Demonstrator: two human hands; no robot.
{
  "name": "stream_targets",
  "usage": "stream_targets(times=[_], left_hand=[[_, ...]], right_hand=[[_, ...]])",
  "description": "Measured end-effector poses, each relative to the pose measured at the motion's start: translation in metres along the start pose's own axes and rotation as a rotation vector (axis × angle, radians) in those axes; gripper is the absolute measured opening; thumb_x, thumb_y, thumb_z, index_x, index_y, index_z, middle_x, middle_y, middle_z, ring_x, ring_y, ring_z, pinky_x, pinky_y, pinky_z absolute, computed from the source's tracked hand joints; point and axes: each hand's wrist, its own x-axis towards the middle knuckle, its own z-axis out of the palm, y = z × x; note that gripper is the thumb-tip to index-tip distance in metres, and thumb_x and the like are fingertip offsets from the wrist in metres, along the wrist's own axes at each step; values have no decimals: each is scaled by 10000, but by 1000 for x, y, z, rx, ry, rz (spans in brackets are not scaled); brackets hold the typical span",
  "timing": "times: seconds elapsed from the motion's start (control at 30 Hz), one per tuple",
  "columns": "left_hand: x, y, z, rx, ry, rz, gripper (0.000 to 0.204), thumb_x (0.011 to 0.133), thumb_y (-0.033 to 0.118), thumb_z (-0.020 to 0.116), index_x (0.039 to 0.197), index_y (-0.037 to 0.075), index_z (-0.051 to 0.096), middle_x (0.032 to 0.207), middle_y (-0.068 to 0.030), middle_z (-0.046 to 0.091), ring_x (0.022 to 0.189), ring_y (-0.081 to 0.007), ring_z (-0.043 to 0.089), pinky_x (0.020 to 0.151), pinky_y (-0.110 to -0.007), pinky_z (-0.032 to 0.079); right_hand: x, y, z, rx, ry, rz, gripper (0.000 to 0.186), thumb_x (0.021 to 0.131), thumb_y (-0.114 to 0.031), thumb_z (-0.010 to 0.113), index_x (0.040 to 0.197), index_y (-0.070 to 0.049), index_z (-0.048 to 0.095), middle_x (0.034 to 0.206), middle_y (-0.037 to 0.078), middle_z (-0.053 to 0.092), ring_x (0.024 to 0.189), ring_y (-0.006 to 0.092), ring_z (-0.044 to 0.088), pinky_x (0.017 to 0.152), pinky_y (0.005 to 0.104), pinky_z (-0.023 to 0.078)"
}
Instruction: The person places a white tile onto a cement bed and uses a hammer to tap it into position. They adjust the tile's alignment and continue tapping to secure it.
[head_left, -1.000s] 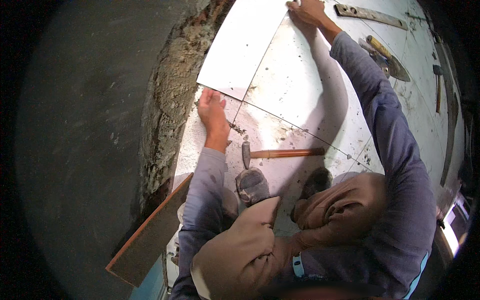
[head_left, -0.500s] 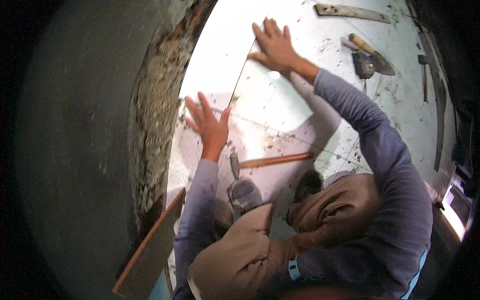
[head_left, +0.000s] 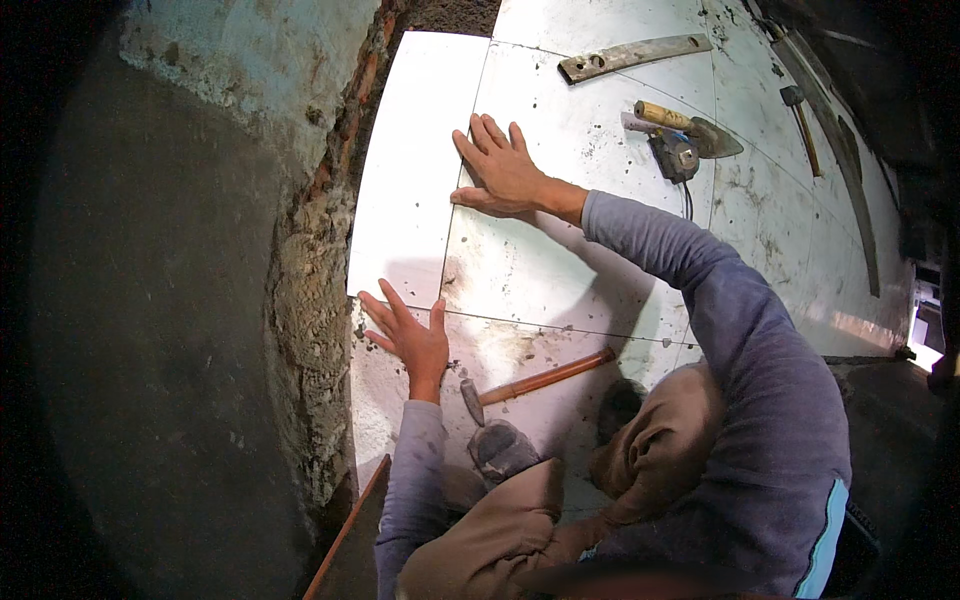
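Note:
A clean white floor tile (head_left: 412,160) lies in the strip beside the wall, its long edge against the dirtier tiles. My left hand (head_left: 412,340) has its fingers spread over the tile's near edge and the seam there. Across the seam on the tile's right side, my right hand (head_left: 497,168) rests flat with the fingers apart. Neither hand grips anything. Just right of my left hand, a hammer (head_left: 545,377) with an orange-brown handle lies on the tiles, its head toward the left.
A rough, broken wall base (head_left: 310,260) runs along the left. At the far right lie a flat bar (head_left: 635,58), a trowel (head_left: 712,138), a dark tape-measure-like box (head_left: 674,156), a mallet (head_left: 803,128) and a long strip (head_left: 850,180). A brown-edged board (head_left: 345,535) leans near my left arm.
The view has shifted, and more of the wall and the tile's far end now shows. Both hands stay spread on the tile's edges, with no grip taken.

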Motion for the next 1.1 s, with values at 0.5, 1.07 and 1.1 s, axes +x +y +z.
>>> stream_targets(times=[0.5, 1.07, 1.1], left_hand=[[1, 1, 0, -71, 10, -57, 1193, 931, 421, 822, 1732, 64, 13, 1779, -283, -112, 1659, -427, -113, 1269, -678, -101], [1, -1, -6, -147, 41, -180, 1305, 881, 492, 863, 1677, -100, 15, 1774, -291, -91, 1649, -412, -167, 1265, -645, -127], [1, -1, -6, -150, 47, -176, 1303, 879, 479, 868, 1671, -111, 18, 1773, -293, -89, 1649, -420, -159, 1267, -648, -115]], right_hand=[[6, -10, -16, -29, 100, 38, 830, 973, -514, 722, 1608, -78, 414, 1586, 332, 359, 1520, 506, 333, 1188, 732, 278], [6, 4, 15, -106, 166, 38, 885, 1001, -709, 581, 1680, -177, 384, 1727, 295, 275, 1614, 471, 232, 1247, 711, 198], [6, 4, 15, -99, 160, 51, 895, 994, -722, 577, 1684, -186, 378, 1729, 288, 276, 1614, 473, 230, 1252, 708, 185]])
